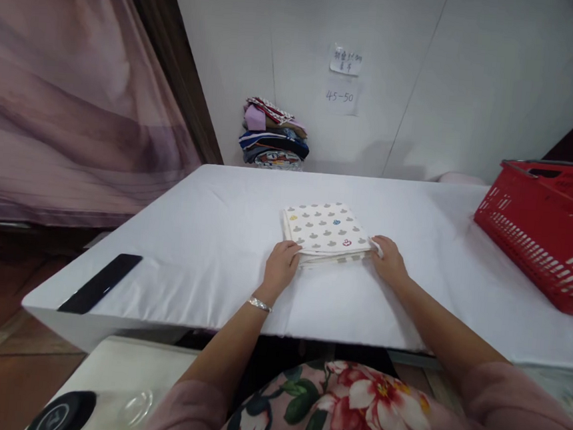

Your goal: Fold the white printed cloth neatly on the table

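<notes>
Head view: both hands (282,265) (389,259) grip a folded white cloth (324,228), its mostly grey motifs perhaps mushrooms.

The cloth (323,227) looks matt, the basket (532,208) smooth plastic.

A white-covered table (204,234) is carrying a folded cloth (325,228). A flat black object (102,282) is lying at left, a red basket (541,227) standing at right

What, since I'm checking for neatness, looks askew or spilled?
The cloth, slightly: along its near edge, between left hand and right hand, a lower layer shows beyond the top, so it looks uneven. No spill shows.
</notes>
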Available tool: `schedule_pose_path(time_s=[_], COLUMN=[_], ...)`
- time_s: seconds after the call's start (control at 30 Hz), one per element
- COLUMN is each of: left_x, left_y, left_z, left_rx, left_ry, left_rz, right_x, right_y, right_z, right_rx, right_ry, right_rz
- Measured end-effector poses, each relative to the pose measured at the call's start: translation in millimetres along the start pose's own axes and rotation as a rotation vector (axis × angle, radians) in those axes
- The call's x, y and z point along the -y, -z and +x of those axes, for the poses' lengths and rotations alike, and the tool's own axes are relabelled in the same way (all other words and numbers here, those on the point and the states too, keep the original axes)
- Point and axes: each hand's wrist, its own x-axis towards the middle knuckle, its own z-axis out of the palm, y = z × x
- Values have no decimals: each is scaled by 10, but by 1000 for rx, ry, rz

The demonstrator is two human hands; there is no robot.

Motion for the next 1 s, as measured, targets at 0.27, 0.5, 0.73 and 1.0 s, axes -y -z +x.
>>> schedule_pose_path(time_s=[0.27, 0.5, 0.73, 1.0], left_x=[-111, -97, -133, -443], left_y=[-8, -2, -34, -211], left_z=[194, 153, 13, 240], left_rx=[-47, -38, 74, 225], left_ry=[105, 109, 17, -191], left_rz=[8, 39, 196, 308], right_x=[389, 432, 305, 334], right_y=[-42, -84, -84, -97], right_z=[-191, -142, -137, -115], right_rx=[107, 98, 97, 103], right_ry=[210, -64, -153, -152], right_rz=[73, 25, 64, 41])
